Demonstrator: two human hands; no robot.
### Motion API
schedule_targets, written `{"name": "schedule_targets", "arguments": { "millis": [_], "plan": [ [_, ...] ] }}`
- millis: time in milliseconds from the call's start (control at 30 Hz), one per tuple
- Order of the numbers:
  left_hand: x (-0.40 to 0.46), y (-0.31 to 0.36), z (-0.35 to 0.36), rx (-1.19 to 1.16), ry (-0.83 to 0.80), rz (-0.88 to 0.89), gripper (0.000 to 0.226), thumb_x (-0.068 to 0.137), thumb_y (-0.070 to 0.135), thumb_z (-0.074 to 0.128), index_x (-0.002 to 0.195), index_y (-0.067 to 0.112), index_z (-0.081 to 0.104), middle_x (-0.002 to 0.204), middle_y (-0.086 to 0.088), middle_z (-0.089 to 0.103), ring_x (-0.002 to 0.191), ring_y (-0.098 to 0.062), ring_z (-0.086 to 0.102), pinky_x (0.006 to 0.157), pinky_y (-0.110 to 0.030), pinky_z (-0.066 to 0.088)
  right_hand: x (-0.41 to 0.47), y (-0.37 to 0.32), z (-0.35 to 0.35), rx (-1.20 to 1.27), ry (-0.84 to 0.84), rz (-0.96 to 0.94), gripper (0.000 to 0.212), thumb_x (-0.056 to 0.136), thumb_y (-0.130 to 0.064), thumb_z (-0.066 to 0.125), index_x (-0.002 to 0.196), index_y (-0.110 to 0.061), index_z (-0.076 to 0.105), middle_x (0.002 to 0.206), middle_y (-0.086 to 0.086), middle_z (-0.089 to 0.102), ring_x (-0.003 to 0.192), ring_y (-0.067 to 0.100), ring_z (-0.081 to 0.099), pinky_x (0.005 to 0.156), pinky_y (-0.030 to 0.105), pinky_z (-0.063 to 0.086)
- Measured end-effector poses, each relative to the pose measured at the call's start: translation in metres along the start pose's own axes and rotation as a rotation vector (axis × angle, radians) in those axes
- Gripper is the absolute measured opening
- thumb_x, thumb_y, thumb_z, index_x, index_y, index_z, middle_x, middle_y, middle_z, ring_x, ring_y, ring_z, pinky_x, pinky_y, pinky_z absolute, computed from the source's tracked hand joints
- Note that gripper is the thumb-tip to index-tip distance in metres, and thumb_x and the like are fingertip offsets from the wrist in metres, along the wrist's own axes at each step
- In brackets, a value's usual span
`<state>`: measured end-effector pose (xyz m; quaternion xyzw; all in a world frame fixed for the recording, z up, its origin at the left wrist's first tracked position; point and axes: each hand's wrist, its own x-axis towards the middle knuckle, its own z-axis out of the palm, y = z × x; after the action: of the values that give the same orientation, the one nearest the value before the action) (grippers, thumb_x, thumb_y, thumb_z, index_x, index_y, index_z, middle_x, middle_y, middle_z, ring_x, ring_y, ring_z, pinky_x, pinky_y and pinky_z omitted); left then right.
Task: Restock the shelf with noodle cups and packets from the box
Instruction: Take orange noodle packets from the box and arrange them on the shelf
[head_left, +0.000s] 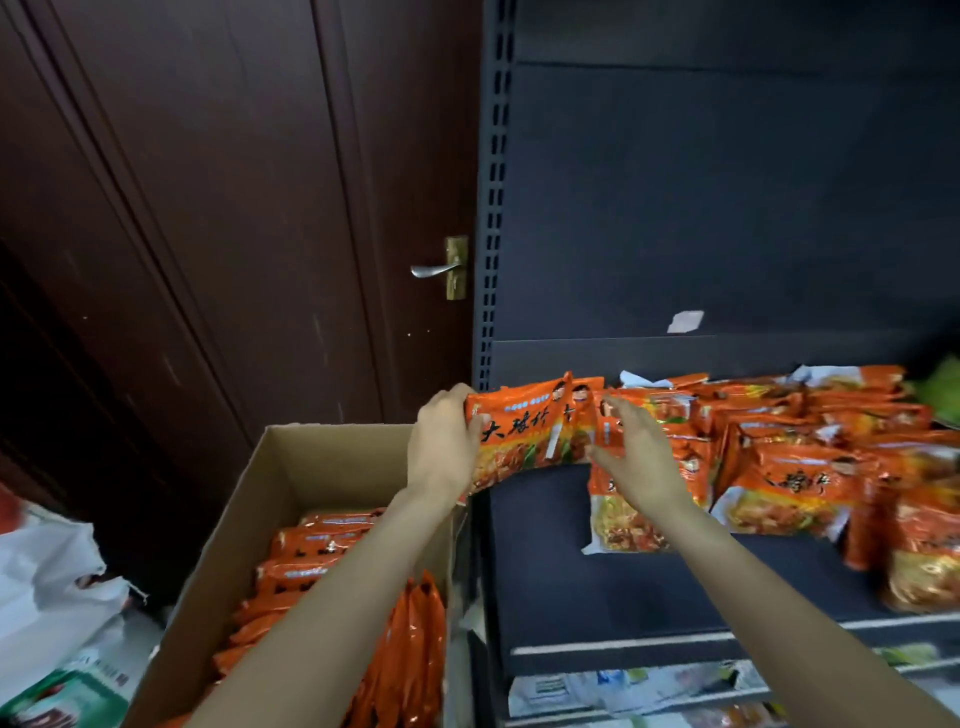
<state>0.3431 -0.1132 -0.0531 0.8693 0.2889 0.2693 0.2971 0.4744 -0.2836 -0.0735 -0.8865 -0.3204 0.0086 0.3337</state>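
Noodle packet held at shelf's left edge.
Left hand (444, 447) grip clasps orange noodle packet (524, 431); right hand (641, 460) grip spread open, holding nothing, over shelf (545, 561).

The left hand (445, 441) grips the left edge of an orange noodle packet (524, 434), held tilted over the left end of the dark shelf (597, 561). The right hand (639, 457) is beside the packet's right side, fingers spread and relaxed; contact cannot be confirmed. Further orange packets (810, 462) lie piled along the back and right of the shelf, one lying flat just beneath the right hand. An open cardboard box (249, 525) stands left of the shelf, with orange packets (322, 556) stacked inside. Behind the box is a dark wooden door (208, 208) with a metal handle (436, 270). A white plastic bag (47, 582) lies at lower left.
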Motion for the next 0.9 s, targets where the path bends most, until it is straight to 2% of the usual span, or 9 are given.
{"name": "schedule_targets", "arguments": {
  "millis": [200, 300, 367, 467, 567, 667, 800, 900],
  "plan": [
    [0.002, 0.003, 0.062, 0.093, -0.081, -0.164, 0.017, 0.090, 0.016, 0.058, 0.106, 0.011, 0.059, 0.102, -0.013, 0.063, 0.096, -0.032, 0.060, 0.078, -0.038, 0.048, 0.011, 0.055, -0.008, -0.155, -0.175, 0.013, 0.077, 0.083, -0.019, 0.070, 0.146, -0.021, 0.025, 0.145, 0.006, 0.032, 0.136, 0.023, 0.026, 0.107, 0.034, 0.031],
    [0.005, 0.003, 0.081, 0.026, -0.090, -0.253, 0.023, 0.090, 0.011, 0.058, 0.113, 0.012, 0.058, 0.101, -0.014, 0.066, 0.095, -0.031, 0.062, 0.079, -0.034, 0.049, 0.016, 0.067, -0.006, -0.195, -0.238, -0.018, 0.076, 0.084, -0.021, 0.069, 0.146, -0.021, 0.025, 0.147, 0.003, 0.030, 0.137, 0.021, 0.025, 0.108, 0.035, 0.033],
    [0.007, 0.003, 0.087, -0.004, -0.108, -0.280, 0.027, 0.090, 0.008, 0.057, 0.116, 0.014, 0.055, 0.099, -0.014, 0.067, 0.093, -0.030, 0.063, 0.081, -0.037, 0.052, 0.016, 0.071, -0.003, -0.215, -0.250, -0.055, 0.074, 0.085, -0.022, 0.067, 0.146, -0.021, 0.025, 0.147, 0.002, 0.029, 0.137, 0.020, 0.024, 0.108, 0.034, 0.033],
    [0.007, 0.003, 0.086, -0.002, -0.134, -0.255, 0.037, 0.089, 0.010, 0.058, 0.125, 0.017, 0.050, 0.112, -0.014, 0.062, 0.102, -0.030, 0.060, 0.088, -0.042, 0.050, 0.014, 0.069, 0.003, -0.235, -0.233, -0.116, 0.072, 0.086, -0.021, 0.066, 0.146, -0.020, 0.025, 0.148, 0.001, 0.026, 0.137, 0.018, 0.023, 0.108, 0.032, 0.033],
    [0.001, -0.002, 0.070, 0.034, -0.158, -0.170, 0.049, 0.090, 0.010, 0.058, 0.136, 0.017, 0.041, 0.132, -0.011, 0.047, 0.119, -0.028, 0.048, 0.101, -0.037, 0.041, 0.010, 0.056, 0.012, -0.235, -0.207, -0.185, 0.067, 0.088, -0.023, 0.062, 0.146, -0.019, 0.027, 0.147, 0.000, 0.027, 0.136, 0.018, 0.024, 0.109, 0.030, 0.032],
    [-0.013, -0.014, 0.048, 0.064, -0.158, -0.140, 0.051, 0.090, 0.012, 0.057, 0.137, 0.018, 0.041, 0.136, -0.008, 0.045, 0.124, -0.025, 0.045, 0.102, -0.033, 0.039, 0.007, 0.040, 0.022, -0.290, -0.221, -0.202, 0.061, 0.090, -0.028, 0.058, 0.144, -0.016, 0.031, 0.143, 0.004, 0.034, 0.133, 0.022, 0.031, 0.108, 0.034, 0.034],
    [-0.026, -0.019, 0.046, 0.060, -0.372, -0.114, 0.056, 0.093, 0.014, 0.055, 0.144, 0.020, 0.033, 0.145, -0.007, 0.039, 0.134, -0.022, 0.037, 0.107, -0.027, 0.028, 0.005, 0.034, 0.027, -0.342, -0.311, -0.106, 0.059, 0.091, -0.026, 0.058, 0.143, -0.014, 0.032, 0.141, 0.006, 0.037, 0.132, 0.025, 0.032, 0.106, 0.037, 0.036],
    [-0.023, -0.013, 0.056, 0.029, -0.427, -0.117, 0.065, 0.093, 0.012, 0.055, 0.148, 0.019, 0.024, 0.152, -0.007, 0.028, 0.139, -0.022, 0.028, 0.111, -0.024, 0.021, 0.004, 0.038, 0.023, -0.354, -0.324, -0.114, 0.060, 0.091, -0.021, 0.058, 0.145, -0.014, 0.031, 0.142, 0.006, 0.036, 0.132, 0.024, 0.031, 0.109, 0.035, 0.033]
  ]
}}
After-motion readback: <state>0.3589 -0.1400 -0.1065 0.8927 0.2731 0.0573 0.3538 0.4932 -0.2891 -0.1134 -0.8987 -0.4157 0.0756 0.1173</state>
